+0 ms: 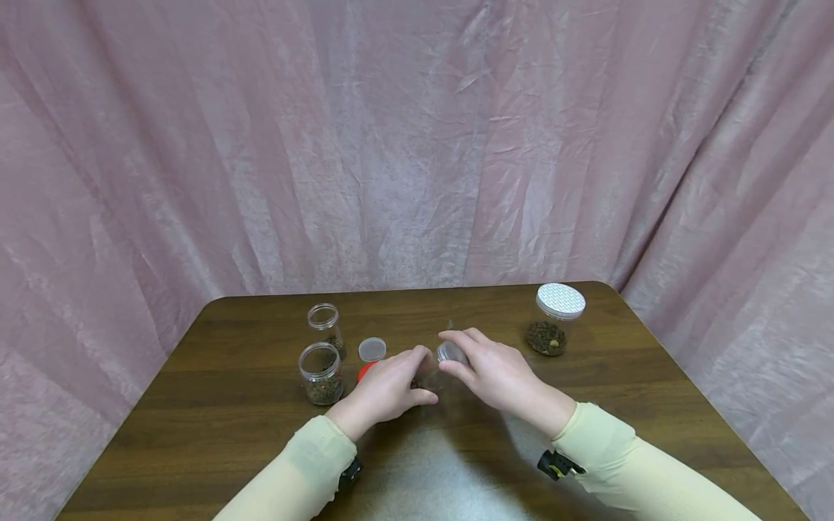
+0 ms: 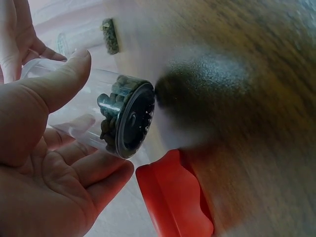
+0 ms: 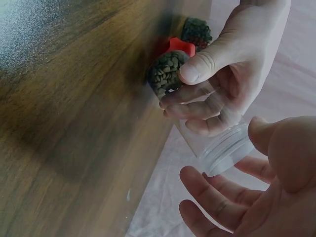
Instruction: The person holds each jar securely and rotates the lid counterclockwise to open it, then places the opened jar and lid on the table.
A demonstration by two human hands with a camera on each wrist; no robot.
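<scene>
My left hand (image 1: pixel 394 387) grips a clear plastic jar (image 2: pixel 133 121) around its side, thumb on one side and fingers on the other. Brown pellets (image 3: pixel 165 74) lie at the bottom of the jar, which is tilted in the left wrist view. At the jar's top, the thumb and index finger of my right hand (image 1: pixel 498 373) hold the clear ridged lid (image 3: pixel 227 150); the other fingers are spread below it. Just beside the left hand is a red plastic piece (image 2: pixel 175 192) with a wavy edge, partly hidden in the head view.
Two clear jars without lids, a rear one (image 1: pixel 323 318) and a front one (image 1: pixel 321 362), stand to the left with dark contents. A loose clear lid (image 1: pixel 372 349) lies near them. At the back right of the wooden table (image 1: pixel 195 434) stands a white-lidded jar (image 1: pixel 560 300) of brown pellets.
</scene>
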